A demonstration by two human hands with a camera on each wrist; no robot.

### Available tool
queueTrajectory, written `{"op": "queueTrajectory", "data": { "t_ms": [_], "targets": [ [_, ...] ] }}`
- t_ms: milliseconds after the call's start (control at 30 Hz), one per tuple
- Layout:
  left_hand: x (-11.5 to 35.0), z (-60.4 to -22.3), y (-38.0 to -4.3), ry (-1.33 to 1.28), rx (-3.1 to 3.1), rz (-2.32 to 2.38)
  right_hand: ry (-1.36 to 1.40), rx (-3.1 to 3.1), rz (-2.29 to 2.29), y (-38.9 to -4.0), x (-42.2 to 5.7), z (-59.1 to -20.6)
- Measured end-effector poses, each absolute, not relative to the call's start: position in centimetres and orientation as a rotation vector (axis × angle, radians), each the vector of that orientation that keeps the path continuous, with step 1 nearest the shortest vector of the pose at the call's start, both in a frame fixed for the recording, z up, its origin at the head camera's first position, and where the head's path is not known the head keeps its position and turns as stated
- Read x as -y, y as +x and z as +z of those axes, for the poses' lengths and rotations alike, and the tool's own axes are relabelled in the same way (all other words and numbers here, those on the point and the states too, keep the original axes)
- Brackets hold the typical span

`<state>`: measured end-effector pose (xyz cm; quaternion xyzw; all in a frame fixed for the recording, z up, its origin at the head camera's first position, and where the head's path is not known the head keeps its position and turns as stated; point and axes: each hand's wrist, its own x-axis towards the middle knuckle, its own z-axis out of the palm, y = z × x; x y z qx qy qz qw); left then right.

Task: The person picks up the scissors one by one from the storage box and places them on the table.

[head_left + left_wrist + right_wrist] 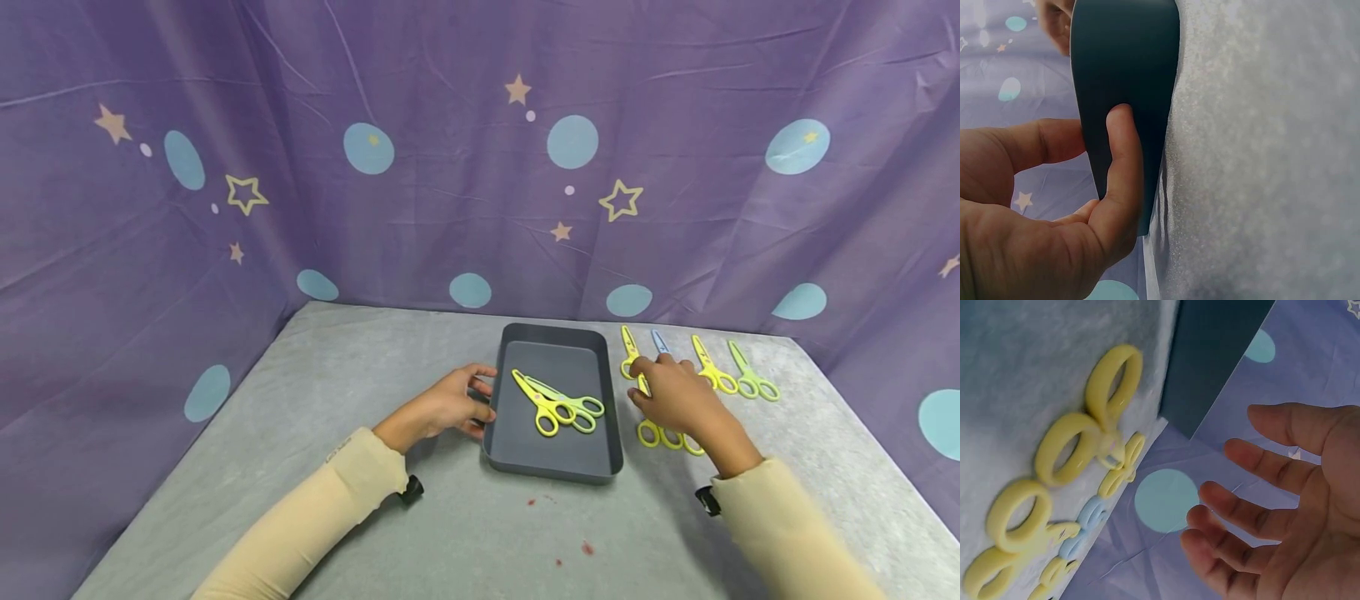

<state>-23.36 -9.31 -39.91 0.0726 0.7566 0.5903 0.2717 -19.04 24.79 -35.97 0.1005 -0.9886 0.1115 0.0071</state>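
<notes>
Left hand (448,403): fingers grip the left wall of the grey tray (525,451), one laid along its outer face. Right hand (678,398): fingers spread, slightly bent, holding nothing, above yellow scissors (648,432) partly hidden beneath. In the tray: yellow scissors overlapping a pale-green pair (558,395). Beyond the right hand, blue scissors (659,340) and green scissors (746,371) lie on the table (420,350).
</notes>
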Motion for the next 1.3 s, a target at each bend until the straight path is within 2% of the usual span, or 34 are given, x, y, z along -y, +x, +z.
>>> {"op": "queueTrajectory", "data": {
  "t_ms": [1300],
  "targets": [
    [9.4,-39.8,-23.4,0.194,-2.028,1.594,0.818,2.901,0.186,-20.0,-17.5,-37.5]
  ]
}}
